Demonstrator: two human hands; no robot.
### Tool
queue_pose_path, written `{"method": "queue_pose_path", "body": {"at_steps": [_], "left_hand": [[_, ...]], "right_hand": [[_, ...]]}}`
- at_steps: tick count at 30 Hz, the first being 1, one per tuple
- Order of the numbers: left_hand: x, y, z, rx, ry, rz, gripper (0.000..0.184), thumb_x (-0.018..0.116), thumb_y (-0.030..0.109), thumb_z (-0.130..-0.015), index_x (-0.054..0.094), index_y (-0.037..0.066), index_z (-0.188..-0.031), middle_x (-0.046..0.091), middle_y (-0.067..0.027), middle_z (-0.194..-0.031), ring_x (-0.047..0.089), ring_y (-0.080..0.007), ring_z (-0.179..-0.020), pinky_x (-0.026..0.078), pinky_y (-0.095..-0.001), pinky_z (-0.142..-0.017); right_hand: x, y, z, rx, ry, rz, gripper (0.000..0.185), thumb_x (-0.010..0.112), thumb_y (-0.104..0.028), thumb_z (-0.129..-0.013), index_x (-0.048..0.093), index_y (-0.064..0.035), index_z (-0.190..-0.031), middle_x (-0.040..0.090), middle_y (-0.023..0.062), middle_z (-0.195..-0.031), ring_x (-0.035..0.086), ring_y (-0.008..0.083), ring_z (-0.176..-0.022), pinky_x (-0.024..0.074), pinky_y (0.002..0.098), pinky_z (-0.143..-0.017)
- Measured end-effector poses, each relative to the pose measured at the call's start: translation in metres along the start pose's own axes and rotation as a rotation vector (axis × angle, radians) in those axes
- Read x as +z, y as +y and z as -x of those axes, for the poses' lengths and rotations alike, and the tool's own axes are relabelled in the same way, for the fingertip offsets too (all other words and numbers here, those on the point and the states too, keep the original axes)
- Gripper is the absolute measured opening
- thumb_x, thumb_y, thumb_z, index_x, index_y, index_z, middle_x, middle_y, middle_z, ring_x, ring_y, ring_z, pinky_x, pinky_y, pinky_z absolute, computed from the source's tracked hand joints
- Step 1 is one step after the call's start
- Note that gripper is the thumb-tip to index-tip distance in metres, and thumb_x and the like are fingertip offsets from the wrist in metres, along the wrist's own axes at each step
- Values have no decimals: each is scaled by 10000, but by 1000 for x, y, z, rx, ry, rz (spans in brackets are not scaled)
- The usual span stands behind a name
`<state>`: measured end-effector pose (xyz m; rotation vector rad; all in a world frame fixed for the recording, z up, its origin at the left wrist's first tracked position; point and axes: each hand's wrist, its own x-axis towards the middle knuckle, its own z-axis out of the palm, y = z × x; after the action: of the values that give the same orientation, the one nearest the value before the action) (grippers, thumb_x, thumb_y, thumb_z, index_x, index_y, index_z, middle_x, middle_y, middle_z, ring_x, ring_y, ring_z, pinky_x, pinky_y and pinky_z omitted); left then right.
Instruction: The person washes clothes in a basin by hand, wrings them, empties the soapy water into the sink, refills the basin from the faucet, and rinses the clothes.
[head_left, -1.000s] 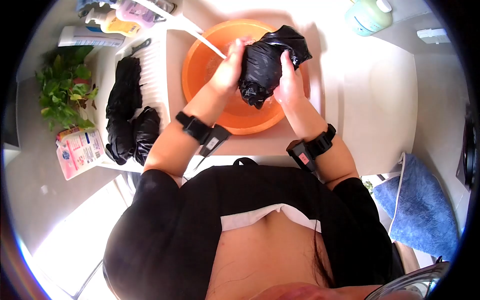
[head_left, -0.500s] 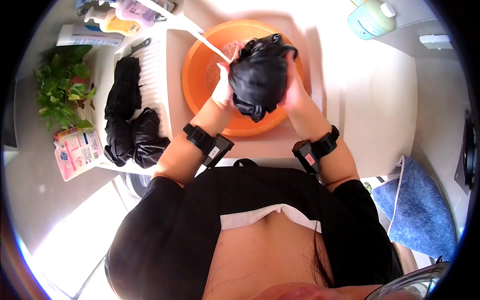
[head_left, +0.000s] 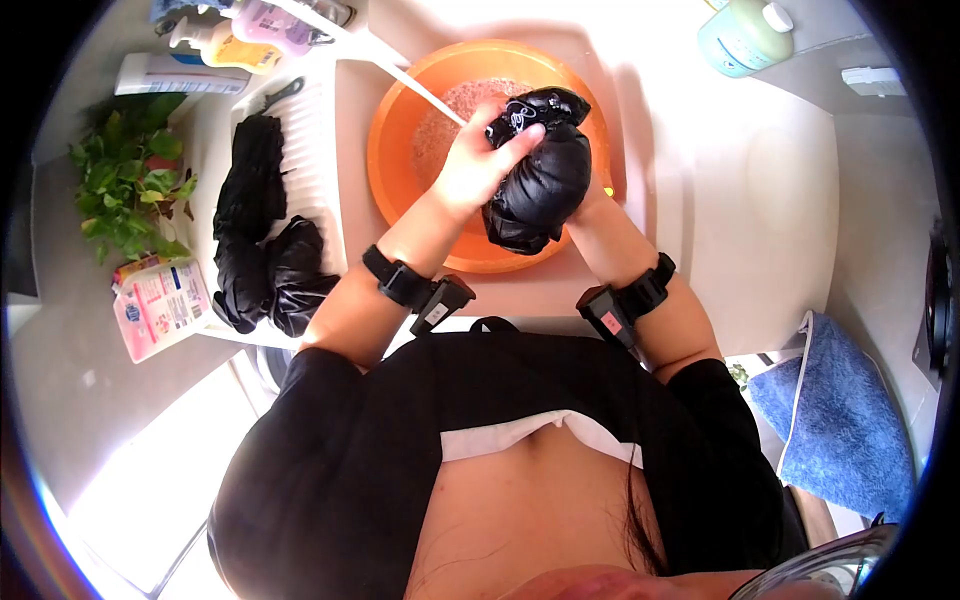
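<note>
A bunched black garment (head_left: 545, 185), shiny and with white lettering on one band, is held over an orange basin (head_left: 388, 185). My left hand (head_left: 482, 160) grips its upper left side, thumb lying across the top. My right hand (head_left: 592, 205) is at the garment's right side; its fingers are hidden behind the cloth. Foamy water (head_left: 435, 135) shows in the basin. A thin white spout-like tube (head_left: 415, 85) slants down from the upper left and ends near my left hand.
More black clothing (head_left: 250, 200) lies on the ribbed washboard (head_left: 305, 150) at left, near a brush (head_left: 283, 93). Pump bottles (head_left: 228, 43), a potted plant (head_left: 125, 180) and a pink-white pouch (head_left: 160, 308) line the left side. A green bottle (head_left: 745, 40) and blue towel (head_left: 840, 410) are at right.
The garment has been turned, so a band with white lettering now shows. My left hand has shifted onto its top, and my right hand has gone mostly behind it.
</note>
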<state>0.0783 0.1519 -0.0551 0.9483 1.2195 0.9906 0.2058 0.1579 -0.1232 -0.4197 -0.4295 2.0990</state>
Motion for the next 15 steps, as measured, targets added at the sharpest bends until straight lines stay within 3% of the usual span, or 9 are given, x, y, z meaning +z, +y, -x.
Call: {"method": "queue_pose_path", "body": {"at_steps": [1, 6, 7, 8, 12, 13, 15], "left_hand": [[1, -2, -1, 23, 55, -58, 354, 678, 237, -826, 563, -8, -1055, 622, -90, -942, 585, -167, -886, 479, -295, -801], [-10, -24, -13, 33, 129, -222, 243, 620, 234, -861, 617, 11, -957, 643, -94, -794, 596, -157, -727, 484, -299, -717], [-11, -24, -12, 52, 139, -251, 235, 614, 230, -863, 620, 11, -949, 643, -96, -791, 594, -161, -721, 481, -303, -711], [-11, -24, -12, 69, 148, -281, 228, 607, 226, -865, 623, 11, -940, 643, -99, -789, 592, -165, -714, 479, -307, -706], [-12, -28, -11, 127, 138, -295, 254, 589, 243, -870, 619, -5, -916, 628, -107, -755, 592, -203, -714, 470, -318, -720], [-13, -25, -11, 67, 77, -262, 254, 562, 232, -889, 612, -14, -927, 621, -144, -842, 589, -259, -803, 454, -339, -784], [-13, -26, -13, 266, 47, -311, 275, 525, 243, -911, 608, -18, -934, 596, -166, -949, 558, -290, -907, 419, -358, -849]], "right_hand": [[-3, 2, 1, -17, 7, 61, 240, 478, -192, -925, 560, -59, -1106, 613, 48, -1011, 602, 145, -881, 516, 279, -758], [-14, 10, 0, -4, 101, 72, 195, 450, -158, -921, 581, -52, -1019, 615, 33, -920, 597, 128, -810, 513, 256, -698], [-27, 17, -4, -6, 22, 59, 218, 541, -142, -891, 541, -55, -1091, 595, 30, -937, 591, 117, -819, 524, 261, -712], [-27, 17, -6, 20, 62, 17, 213, 534, -142, -896, 540, -55, -1091, 594, 31, -940, 590, 117, -815, 524, 262, -712], [-19, 12, -6, 114, 162, -72, 201, 470, -183, -930, 564, -69, -1065, 605, 33, -942, 595, 127, -814, 513, 257, -717], [-14, 10, -7, 136, 163, -73, 215, 445, -204, -942, 577, -75, -1053, 611, 33, -939, 599, 132, -818, 508, 254, -719], [-14, 14, -12, 153, 99, -16, 226, 455, -225, -947, 573, -81, -1076, 605, 37, -972, 594, 130, -855, 507, 258, -739]]}}
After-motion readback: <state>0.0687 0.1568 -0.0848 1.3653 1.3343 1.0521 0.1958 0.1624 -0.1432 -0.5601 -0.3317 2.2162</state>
